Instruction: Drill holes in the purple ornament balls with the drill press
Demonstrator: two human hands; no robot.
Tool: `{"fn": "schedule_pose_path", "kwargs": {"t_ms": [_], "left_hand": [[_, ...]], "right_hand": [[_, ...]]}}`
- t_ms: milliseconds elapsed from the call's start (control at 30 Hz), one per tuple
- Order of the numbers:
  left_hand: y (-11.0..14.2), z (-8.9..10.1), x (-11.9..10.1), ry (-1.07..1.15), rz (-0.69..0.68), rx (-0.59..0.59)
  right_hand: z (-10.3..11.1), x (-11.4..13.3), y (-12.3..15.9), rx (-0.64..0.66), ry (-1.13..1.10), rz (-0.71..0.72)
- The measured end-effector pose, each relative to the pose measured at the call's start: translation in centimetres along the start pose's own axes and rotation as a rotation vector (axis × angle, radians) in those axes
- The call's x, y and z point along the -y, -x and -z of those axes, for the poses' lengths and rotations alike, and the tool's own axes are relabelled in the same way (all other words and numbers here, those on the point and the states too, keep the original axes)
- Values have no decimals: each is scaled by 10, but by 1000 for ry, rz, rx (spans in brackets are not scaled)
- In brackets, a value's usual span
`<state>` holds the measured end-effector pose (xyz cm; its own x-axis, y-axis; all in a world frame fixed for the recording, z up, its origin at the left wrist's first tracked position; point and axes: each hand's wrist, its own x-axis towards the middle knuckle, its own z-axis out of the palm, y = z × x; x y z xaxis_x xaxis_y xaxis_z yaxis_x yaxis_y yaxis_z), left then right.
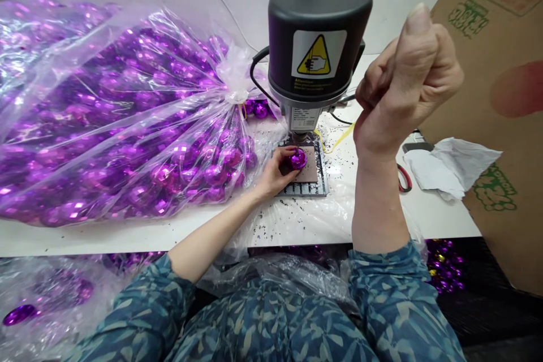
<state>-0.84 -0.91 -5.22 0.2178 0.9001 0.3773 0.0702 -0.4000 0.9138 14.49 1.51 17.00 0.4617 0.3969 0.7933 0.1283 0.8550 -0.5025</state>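
Observation:
A small shiny purple mirror-ball ornament (299,159) sits on a brown board (311,172) under the black drill press (320,17). My left hand (276,172) pinches the ball from its left side, thumb and fingers around it. Just above the ball is the drill's chuck (300,137); whether the bit touches it, I cannot tell. Raised to the right of the machine, my right hand (407,76) is closed in a fist. A thin metal lever (348,99) runs from the press toward that fist, its grip hidden by my fingers.
A large clear bag (127,124) of purple mirror balls fills the left of the white table (445,220). Dark shavings lie around the metal base (303,189). Crumpled white paper (453,167), red-handled pliers or scissors (405,178) and a cardboard box (504,96) stand right.

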Motion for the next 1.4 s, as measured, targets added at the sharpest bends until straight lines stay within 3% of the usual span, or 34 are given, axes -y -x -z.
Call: {"fn": "schedule_pose_path", "kwargs": {"t_ms": [333, 600, 733, 1267, 1400], "left_hand": [[-2, -9, 5, 66, 0, -87], [-2, -7, 3, 89, -7, -73], [-2, -6, 4, 85, -16, -69], [-2, -7, -3, 99, 38, -68], [-2, -7, -3, 98, 38, -65]], "right_hand": [[0, 0, 0, 7, 47, 20], [12, 9, 26, -41, 47, 39], [17, 2, 34, -58, -67, 89], [26, -31, 52, -195, -155, 264], [28, -34, 55, -174, -177, 260]]}}
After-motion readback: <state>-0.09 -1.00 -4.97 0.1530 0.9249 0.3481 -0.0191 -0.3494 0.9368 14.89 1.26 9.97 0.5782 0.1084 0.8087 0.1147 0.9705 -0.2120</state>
